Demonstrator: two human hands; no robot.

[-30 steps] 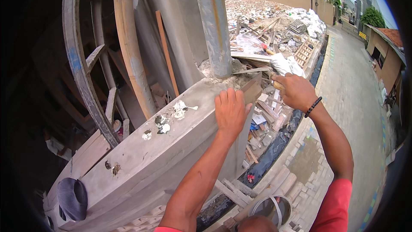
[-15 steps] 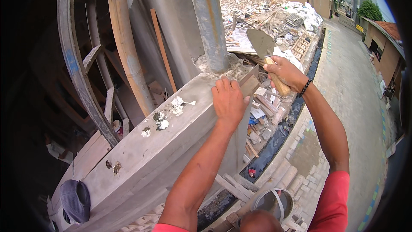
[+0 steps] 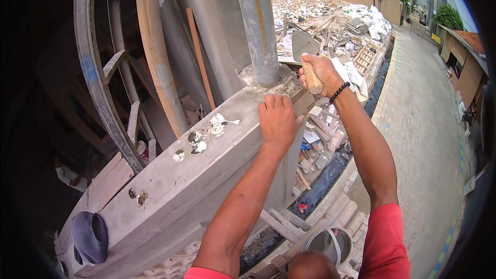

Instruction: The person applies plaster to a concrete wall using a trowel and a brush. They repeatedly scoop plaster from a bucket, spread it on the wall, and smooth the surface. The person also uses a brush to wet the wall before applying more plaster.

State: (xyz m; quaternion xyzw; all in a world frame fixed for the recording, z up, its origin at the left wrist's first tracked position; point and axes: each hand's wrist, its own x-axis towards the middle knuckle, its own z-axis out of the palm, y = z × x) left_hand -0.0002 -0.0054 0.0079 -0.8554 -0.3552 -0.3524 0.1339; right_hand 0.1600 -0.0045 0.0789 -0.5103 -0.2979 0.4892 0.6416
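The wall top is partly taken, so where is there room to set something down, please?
The wall top is mostly bare between the cap and the dark holes, and between those holes and the white splotches. The far end is crowded: left hand, pipe and rough mortar, with the right hand and trowel close by.

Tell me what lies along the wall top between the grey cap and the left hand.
Two small dark spots nearer the grey cap, then white splotches nearer the left hand, all on the wall top; the head view shows this.
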